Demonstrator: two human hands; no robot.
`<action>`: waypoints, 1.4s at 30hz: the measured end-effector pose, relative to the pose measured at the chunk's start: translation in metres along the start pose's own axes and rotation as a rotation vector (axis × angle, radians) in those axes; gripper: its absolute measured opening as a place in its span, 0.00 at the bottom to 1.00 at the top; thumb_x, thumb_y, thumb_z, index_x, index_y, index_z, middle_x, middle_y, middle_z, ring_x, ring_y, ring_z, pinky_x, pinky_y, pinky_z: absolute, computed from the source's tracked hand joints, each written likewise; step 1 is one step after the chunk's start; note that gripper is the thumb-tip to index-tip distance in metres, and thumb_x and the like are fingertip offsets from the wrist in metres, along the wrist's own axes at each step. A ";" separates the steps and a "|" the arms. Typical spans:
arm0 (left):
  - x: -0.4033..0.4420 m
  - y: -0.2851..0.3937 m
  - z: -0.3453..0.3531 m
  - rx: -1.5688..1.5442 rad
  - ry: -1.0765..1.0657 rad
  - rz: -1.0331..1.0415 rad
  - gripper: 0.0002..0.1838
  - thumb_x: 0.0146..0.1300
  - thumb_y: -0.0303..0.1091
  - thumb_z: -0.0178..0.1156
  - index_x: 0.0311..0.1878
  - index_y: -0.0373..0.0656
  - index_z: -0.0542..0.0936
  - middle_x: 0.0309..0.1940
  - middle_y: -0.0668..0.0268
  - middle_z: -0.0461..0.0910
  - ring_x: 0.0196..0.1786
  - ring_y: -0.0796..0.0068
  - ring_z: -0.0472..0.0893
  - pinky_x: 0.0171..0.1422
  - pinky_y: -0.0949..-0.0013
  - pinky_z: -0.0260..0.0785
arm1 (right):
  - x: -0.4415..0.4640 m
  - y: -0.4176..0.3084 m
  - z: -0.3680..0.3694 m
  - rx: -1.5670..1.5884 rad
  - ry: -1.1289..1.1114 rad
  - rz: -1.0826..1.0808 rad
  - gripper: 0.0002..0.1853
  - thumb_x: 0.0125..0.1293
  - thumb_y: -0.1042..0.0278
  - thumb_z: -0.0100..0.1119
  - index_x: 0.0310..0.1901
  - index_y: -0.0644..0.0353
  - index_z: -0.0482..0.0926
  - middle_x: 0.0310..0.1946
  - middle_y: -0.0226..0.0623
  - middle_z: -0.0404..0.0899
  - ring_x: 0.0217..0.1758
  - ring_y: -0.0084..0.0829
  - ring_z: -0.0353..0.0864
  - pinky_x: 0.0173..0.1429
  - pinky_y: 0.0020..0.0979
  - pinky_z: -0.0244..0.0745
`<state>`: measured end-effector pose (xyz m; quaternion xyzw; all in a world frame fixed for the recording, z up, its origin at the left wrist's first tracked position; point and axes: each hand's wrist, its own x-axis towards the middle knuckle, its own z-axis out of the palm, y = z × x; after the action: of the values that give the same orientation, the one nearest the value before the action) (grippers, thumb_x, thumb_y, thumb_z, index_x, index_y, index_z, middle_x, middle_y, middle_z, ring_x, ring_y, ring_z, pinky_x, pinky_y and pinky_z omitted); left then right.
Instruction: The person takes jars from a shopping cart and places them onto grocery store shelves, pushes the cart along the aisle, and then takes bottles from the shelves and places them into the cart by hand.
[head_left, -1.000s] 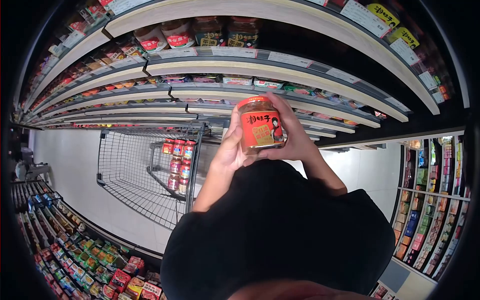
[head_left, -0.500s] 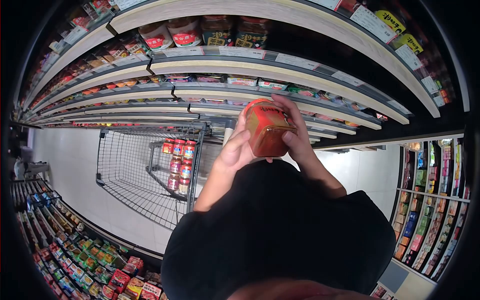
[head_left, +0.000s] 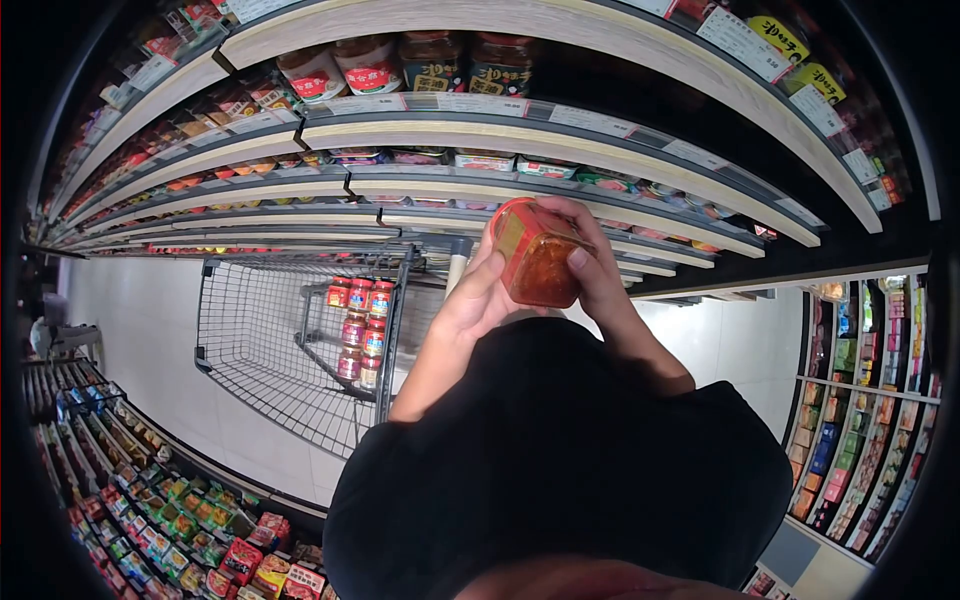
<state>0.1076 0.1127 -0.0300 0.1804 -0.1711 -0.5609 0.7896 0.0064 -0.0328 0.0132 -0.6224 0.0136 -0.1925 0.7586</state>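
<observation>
Between both hands, in front of my chest, I hold a square-sided jar of red-brown sauce [head_left: 545,265] with a red lid. The jar is tilted, its base towards me and its lid pointing away to the upper left. My left hand [head_left: 478,298] is closed on its left side, thumb along the edge. On the right side, my right hand [head_left: 598,262] grips it with the thumb near the base and fingers over the far side. The fingers behind the jar are partly hidden.
A wire shopping cart [head_left: 270,400] stands to the left, with several lidded jars [head_left: 358,325] grouped at its near end. Ahead rise store shelves [head_left: 420,130] carrying sauce jars [head_left: 435,70] and packets. More stocked shelves [head_left: 850,400] stand at right, and packaged goods [head_left: 190,520] fill the lower left.
The jar has turned slightly in my hands, so its base and side face show differently. Both hands stay nearly in place, and the cart has hardly shifted in view.
</observation>
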 end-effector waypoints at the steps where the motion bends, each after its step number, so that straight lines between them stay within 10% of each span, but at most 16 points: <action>1: 0.000 0.000 0.000 0.002 0.000 0.000 0.47 0.65 0.53 0.65 0.78 0.58 0.48 0.70 0.56 0.62 0.65 0.53 0.75 0.43 0.51 0.84 | 0.000 -0.001 0.000 0.001 0.000 -0.002 0.33 0.68 0.51 0.60 0.68 0.61 0.65 0.63 0.42 0.70 0.65 0.33 0.72 0.67 0.34 0.68; 12: 0.009 -0.005 0.005 -0.068 -0.053 0.079 0.50 0.63 0.49 0.68 0.79 0.48 0.47 0.74 0.56 0.59 0.74 0.56 0.65 0.74 0.51 0.66 | -0.004 -0.002 0.000 -0.020 0.075 -0.139 0.58 0.50 0.59 0.78 0.77 0.55 0.46 0.68 0.43 0.61 0.71 0.39 0.65 0.74 0.41 0.60; 24: 0.004 0.001 0.003 -0.040 0.018 0.073 0.46 0.66 0.44 0.66 0.78 0.42 0.48 0.65 0.50 0.70 0.59 0.56 0.81 0.53 0.54 0.83 | 0.006 -0.001 -0.016 -0.384 -0.053 -0.547 0.67 0.34 0.62 0.88 0.77 0.47 0.52 0.72 0.48 0.61 0.73 0.44 0.66 0.65 0.43 0.73; 30: 0.003 0.004 0.008 -0.009 -0.006 0.081 0.48 0.64 0.43 0.69 0.77 0.41 0.49 0.63 0.50 0.72 0.58 0.56 0.81 0.50 0.54 0.83 | 0.004 -0.022 -0.020 -0.583 -0.147 -0.394 0.69 0.37 0.64 0.88 0.78 0.43 0.48 0.74 0.59 0.57 0.76 0.51 0.61 0.67 0.47 0.71; 42: 0.002 0.004 0.010 0.027 0.024 0.088 0.46 0.63 0.45 0.69 0.75 0.40 0.54 0.60 0.53 0.74 0.54 0.62 0.83 0.47 0.62 0.83 | 0.005 -0.014 -0.018 -0.589 -0.052 -0.446 0.63 0.35 0.57 0.88 0.75 0.53 0.58 0.73 0.47 0.64 0.72 0.46 0.71 0.56 0.36 0.76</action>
<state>0.1065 0.1112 -0.0193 0.1901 -0.1769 -0.5212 0.8130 0.0023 -0.0533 0.0233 -0.8064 -0.0867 -0.3252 0.4862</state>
